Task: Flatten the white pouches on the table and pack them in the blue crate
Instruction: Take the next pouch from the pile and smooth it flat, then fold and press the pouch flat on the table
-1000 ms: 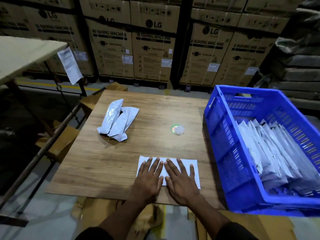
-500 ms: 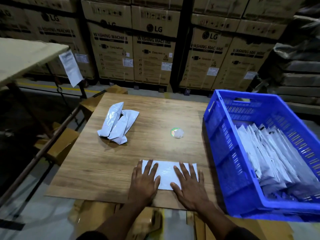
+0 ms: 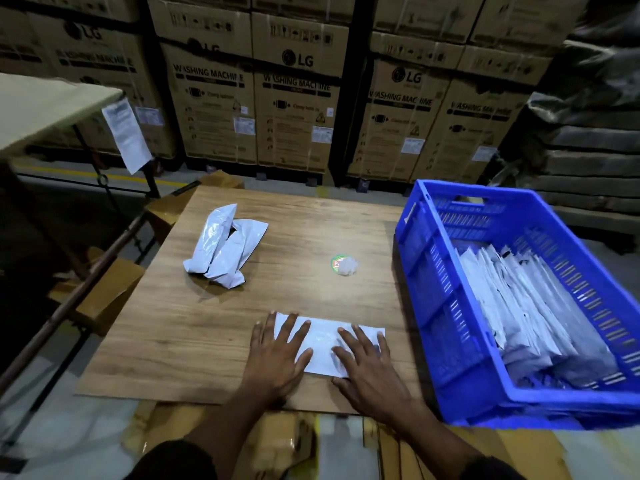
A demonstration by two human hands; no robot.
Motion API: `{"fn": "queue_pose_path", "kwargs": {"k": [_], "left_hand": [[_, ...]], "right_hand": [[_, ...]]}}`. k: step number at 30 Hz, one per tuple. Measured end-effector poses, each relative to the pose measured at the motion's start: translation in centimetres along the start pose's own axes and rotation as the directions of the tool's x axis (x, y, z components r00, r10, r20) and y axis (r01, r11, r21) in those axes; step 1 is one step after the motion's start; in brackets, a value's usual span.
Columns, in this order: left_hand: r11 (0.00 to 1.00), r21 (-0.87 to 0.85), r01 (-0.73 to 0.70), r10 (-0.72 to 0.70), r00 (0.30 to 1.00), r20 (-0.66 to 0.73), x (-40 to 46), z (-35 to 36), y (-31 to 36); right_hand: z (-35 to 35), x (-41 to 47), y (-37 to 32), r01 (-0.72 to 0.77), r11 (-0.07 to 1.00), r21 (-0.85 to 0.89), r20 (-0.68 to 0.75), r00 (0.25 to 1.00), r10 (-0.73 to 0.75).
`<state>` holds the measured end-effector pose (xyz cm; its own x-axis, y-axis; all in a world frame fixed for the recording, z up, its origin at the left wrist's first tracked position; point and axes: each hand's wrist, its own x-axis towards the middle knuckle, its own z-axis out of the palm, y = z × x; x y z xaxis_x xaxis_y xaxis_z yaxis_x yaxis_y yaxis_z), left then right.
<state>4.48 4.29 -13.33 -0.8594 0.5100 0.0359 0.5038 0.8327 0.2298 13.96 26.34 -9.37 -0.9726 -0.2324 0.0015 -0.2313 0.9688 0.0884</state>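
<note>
White pouch [image 3: 323,344] lies flat near my table's [image 3: 173,341] front edge, both hands, left [image 3: 277,355] and right [image 3: 370,368], pressing it with straight fingers, bare wood beyond, crate [image 3: 433,306] just right.

The table [image 3: 173,341] is light brown with a wood-grain pattern. On it lie glossy white pouches: a flat pouch [image 3: 323,344] near and a crumpled heap [image 3: 225,247] far left. At right, the crate [image 3: 450,306] is bright blue with slotted walls, holding white packed pouches [image 3: 526,317]. Far cartons [image 3: 294,98] are tan with black lettering.
</note>
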Motion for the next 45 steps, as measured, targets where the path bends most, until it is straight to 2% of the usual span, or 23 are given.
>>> {"fn": "queue_pose_path", "kwargs": {"k": [4, 10, 14, 16, 19, 22, 24, 26, 28, 30, 32, 35, 37, 40, 45], "left_hand": [[0.999, 0.034, -0.04, 0.039, 0.999, 0.032, 0.3, -0.7, -0.5], [0.986, 0.116, -0.123, 0.124, 0.992, -0.006, -1.0, -1.8, -0.3], [0.977, 0.19, -0.096, 0.102, 0.995, -0.023, -0.8, -2.9, 0.2], [0.976, 0.194, -0.102, 0.113, 0.993, -0.043, -0.3, -3.7, 0.2], [0.958, 0.249, -0.145, 0.161, 0.986, -0.043, 0.6, -4.6, -0.3], [0.95, 0.277, -0.142, 0.149, 0.989, -0.005, 1.2, -5.5, -0.4], [0.949, 0.288, -0.127, 0.135, 0.991, -0.008, 1.3, -6.0, -0.1], [0.95, 0.284, -0.129, 0.13, 0.991, 0.016, 1.4, -6.7, 0.2], [0.958, 0.262, -0.113, 0.115, 0.993, 0.006, 1.6, -7.0, 0.4], [0.984, 0.168, -0.062, 0.075, 0.995, -0.07, 1.4, -7.2, 0.7], [1.0, 0.014, 0.024, -0.021, 0.985, -0.171, 0.6, -6.7, 0.9], [0.992, -0.096, 0.079, -0.096, 0.978, -0.187, -1.0, -5.0, 0.8], [0.996, -0.071, 0.061, -0.067, 0.993, -0.095, -1.6, -3.3, 0.6], [0.998, 0.055, 0.043, -0.044, 0.999, 0.022, -1.7, -1.2, 0.8], [0.989, 0.142, -0.034, 0.039, 0.999, -0.032, -0.8, -1.3, 1.9]], "right_hand": [[-0.1, -0.2, 0.3, 0.004, 1.0, -0.008, -0.068, 0.998, -0.004], [-1.2, 1.1, 0.3, 0.034, 0.997, 0.062, -0.09, 0.995, -0.029], [-2.6, 0.9, -0.4, 0.072, 0.997, 0.036, -0.116, 0.991, -0.068], [-3.4, 0.4, -1.2, 0.175, 0.983, -0.05, -0.142, 0.973, -0.181], [-4.1, 0.4, -1.7, 0.417, 0.886, -0.203, -0.087, 0.893, -0.441], [-5.3, 1.7, -1.2, 0.461, 0.858, -0.227, -0.077, 0.87, -0.488], [-5.4, 2.6, -1.2, 0.504, 0.833, -0.226, 0.038, 0.859, -0.51], [-5.3, 3.0, -1.4, 0.508, 0.835, -0.212, 0.135, 0.861, -0.49], [-5.8, 3.4, -0.9, 0.498, 0.852, -0.158, 0.15, 0.865, -0.478], [-6.9, 3.9, -0.1, 0.439, 0.895, -0.073, 0.068, 0.898, -0.435], [-8.3, 4.5, 0.8, 0.378, 0.925, -0.024, 0.059, 0.925, -0.377], [-9.0, 4.8, 2.5, 0.251, 0.968, 0.009, 0.003, 0.968, -0.252], [-9.6, 4.9, 3.4, 0.201, 0.976, 0.08, -0.102, 0.976, -0.193], [-10.5, 4.6, 4.3, 0.198, 0.966, 0.165, -0.242, 0.958, -0.155], [-12.0, 4.1, 5.8, 0.142, 0.968, 0.206, -0.374, 0.926, -0.056]]}}
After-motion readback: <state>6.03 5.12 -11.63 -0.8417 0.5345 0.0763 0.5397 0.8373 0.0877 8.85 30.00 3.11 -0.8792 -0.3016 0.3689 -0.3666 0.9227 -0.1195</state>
